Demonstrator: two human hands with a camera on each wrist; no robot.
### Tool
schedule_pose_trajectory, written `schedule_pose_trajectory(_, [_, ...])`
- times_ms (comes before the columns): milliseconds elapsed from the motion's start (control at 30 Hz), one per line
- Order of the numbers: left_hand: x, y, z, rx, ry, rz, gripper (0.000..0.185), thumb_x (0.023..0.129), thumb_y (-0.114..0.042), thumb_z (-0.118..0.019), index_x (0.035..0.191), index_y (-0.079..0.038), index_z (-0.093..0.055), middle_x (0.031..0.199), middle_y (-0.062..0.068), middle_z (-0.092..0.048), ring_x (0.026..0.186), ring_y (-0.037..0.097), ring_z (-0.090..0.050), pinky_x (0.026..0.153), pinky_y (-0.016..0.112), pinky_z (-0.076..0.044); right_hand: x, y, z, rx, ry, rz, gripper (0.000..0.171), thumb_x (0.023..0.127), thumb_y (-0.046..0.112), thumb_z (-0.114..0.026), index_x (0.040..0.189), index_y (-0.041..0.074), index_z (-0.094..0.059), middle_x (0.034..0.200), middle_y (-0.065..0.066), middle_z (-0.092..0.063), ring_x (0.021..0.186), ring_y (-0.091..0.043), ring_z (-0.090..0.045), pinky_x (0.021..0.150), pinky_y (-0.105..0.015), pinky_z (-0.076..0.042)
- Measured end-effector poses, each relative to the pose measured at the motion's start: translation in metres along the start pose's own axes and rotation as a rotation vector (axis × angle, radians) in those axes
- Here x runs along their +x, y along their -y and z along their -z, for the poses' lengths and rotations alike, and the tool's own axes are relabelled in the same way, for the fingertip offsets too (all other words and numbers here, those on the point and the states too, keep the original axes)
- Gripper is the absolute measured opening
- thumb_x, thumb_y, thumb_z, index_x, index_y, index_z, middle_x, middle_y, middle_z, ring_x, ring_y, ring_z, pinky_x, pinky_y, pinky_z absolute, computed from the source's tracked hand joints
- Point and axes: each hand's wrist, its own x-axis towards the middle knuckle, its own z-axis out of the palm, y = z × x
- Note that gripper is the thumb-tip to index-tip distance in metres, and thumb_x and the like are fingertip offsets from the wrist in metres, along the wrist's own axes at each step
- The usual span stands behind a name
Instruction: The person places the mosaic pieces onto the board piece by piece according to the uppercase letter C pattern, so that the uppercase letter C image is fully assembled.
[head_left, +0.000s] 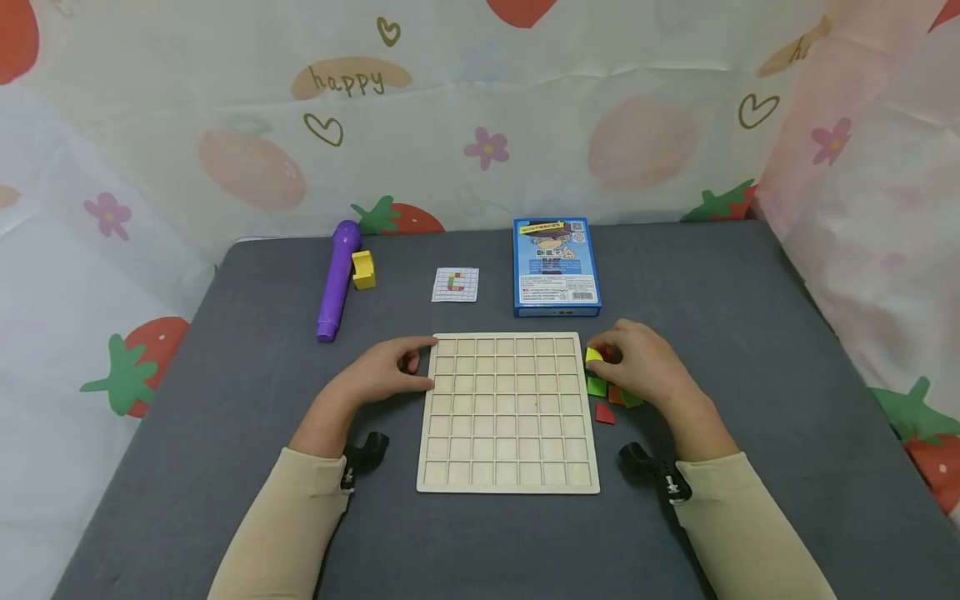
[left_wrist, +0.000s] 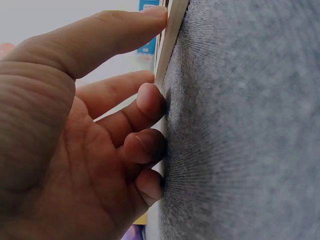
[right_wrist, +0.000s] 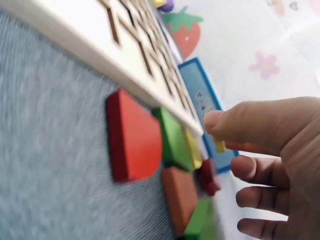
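Note:
A wooden grid board (head_left: 507, 492) lies in front of me, its squares bare. My left hand (head_left: 378, 369) touches the board's left edge with thumb and index fingertips, the other fingers bent under the palm. To the right of the board, my right hand (head_left: 647, 360) pinches a small yellow block (right_wrist: 220, 146) between thumb and index finger. Below that hand lie a red block (right_wrist: 134, 137) with one rounded corner, a green block (right_wrist: 175, 140), an orange block (right_wrist: 180, 195), another green block (right_wrist: 201, 220) and a dark red block (right_wrist: 208, 177). Another yellow block (right_wrist: 194, 150) lies beside the board.
Beyond the board lies a small pattern card (head_left: 455, 285) with a coloured shape on a grid. A blue box (head_left: 557, 268) is to the card's right. At the back left are a purple microphone-shaped object (head_left: 339, 282) and a yellow block (head_left: 363, 270). Grey cloth (head_left: 495, 550) covers the table.

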Motion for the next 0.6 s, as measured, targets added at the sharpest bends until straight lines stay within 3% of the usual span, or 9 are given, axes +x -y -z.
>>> schedule_pose_trajectory(367, [-0.003,-0.007,0.004,0.092,0.032,-0.032,0.066,0.091,-0.021,-0.08,0.148,0.0,-0.053,0.085,0.006,-0.05,0.075,0.02,-0.045,0.071,0.036,-0.037,-0.005,0.033,0.008,0.103,-0.138,0.09,0.028,0.095,0.018,-0.075,0.12,0.005,-0.074,0.106,-0.01,-0.062,0.089,-0.029,-0.057,0.074,-0.044,-0.047])
schedule_pose_trajectory(500, [-0.004,-0.007,0.004,0.104,0.036,-0.027,0.065,0.091,-0.021,-0.08,0.147,0.001,-0.054,0.087,0.006,-0.051,0.076,0.019,-0.046,0.072,0.036,-0.037,-0.006,0.049,0.001,0.145,-0.138,0.14,0.028,0.095,0.014,-0.075,0.121,0.004,-0.074,0.111,-0.008,-0.065,0.096,-0.03,-0.061,0.077,-0.045,-0.05])
schedule_pose_trajectory(600, [-0.003,-0.005,0.003,0.103,0.032,-0.029,0.064,0.092,-0.022,-0.08,0.147,0.0,-0.054,0.087,0.006,-0.051,0.076,0.019,-0.046,0.072,0.036,-0.038,-0.005,0.056,-0.008,0.116,-0.115,0.18,0.03,0.095,0.014,-0.076,0.123,0.005,-0.074,0.11,-0.006,-0.066,0.095,-0.026,-0.062,0.077,-0.042,-0.051])
